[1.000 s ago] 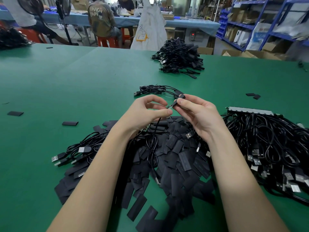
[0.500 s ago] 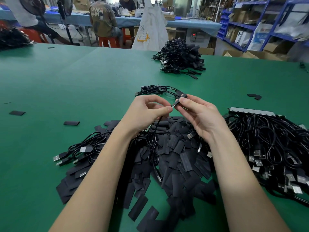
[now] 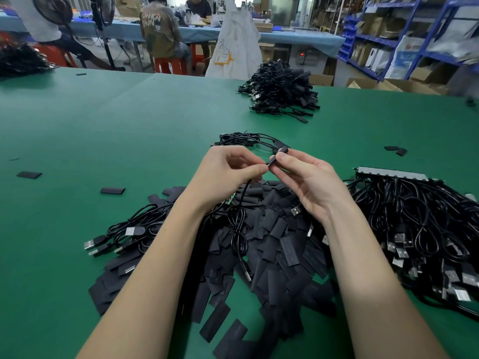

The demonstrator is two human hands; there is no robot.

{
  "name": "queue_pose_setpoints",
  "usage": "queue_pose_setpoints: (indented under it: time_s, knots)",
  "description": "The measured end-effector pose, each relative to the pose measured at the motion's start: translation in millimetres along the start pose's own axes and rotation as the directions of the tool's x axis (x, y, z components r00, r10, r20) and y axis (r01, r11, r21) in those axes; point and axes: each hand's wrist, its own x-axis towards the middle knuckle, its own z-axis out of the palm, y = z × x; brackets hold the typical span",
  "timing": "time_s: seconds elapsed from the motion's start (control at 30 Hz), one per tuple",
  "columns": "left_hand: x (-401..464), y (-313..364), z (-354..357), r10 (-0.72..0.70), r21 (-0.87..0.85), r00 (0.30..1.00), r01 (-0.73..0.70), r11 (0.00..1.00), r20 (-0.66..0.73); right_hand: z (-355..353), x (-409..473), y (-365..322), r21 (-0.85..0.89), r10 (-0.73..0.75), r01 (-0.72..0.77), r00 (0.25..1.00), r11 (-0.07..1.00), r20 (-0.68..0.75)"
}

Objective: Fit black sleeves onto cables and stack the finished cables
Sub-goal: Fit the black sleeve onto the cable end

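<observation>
— How will the cable (image 3: 239,221) handle?
— Light and limp, I'd judge; pinch it close to its end. The sleeve (image 3: 281,151) looks thin and soft.
— And the hands?
— Raised mid-table, fingertips meeting: left hand (image 3: 228,174) pinches the cable, right hand (image 3: 308,180) pinches the sleeve.

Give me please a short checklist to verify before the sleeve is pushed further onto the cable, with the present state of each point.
1. Left hand pinches the thin black cable: ok.
2. Right hand holds the short black sleeve: ok.
3. Cable end inside sleeve: cannot tell, fingers hide it.
4. Loose flat black sleeves within reach: ok.
5. Small stack of finished cables just behind the hands: ok.
</observation>
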Motion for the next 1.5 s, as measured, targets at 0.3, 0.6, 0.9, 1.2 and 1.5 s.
queue_pose_setpoints:
  time_s: [0.3, 0.6, 0.9, 1.2, 1.5]
  knots:
    - [1, 0, 1, 0.016, 0.002, 0.999, -0.016, 1.0, -0.036, 1, 0, -2, 0.005, -0.027, 0.027, 0.999, 1.0, 0.027]
    - [1, 2, 3, 0.018, -0.004, 0.999, -0.018, 1.0, -0.036, -3, 1, -3, -0.042, -0.027, 0.029, 0.999, 0.999, 0.039]
    - [1, 2, 1, 0.007, -0.034, 0.999, -0.008, 0.999, -0.043, -1, 3, 3, -0.041, -0.035, 0.038, 0.996, 0.998, 0.079]
    - [0, 3, 2, -0.053, -0.15, 0.998, 0.047, 0.988, -0.034, 7, -1, 6, -0.085, -0.135, 0.136, 0.991, 0.987, 0.025]
    - [1, 1, 3, -0.049, -0.133, 0.998, 0.043, 0.99, -0.045, 8, 0, 7, -0.082, -0.171, 0.173, 0.985, 0.981, 0.037]
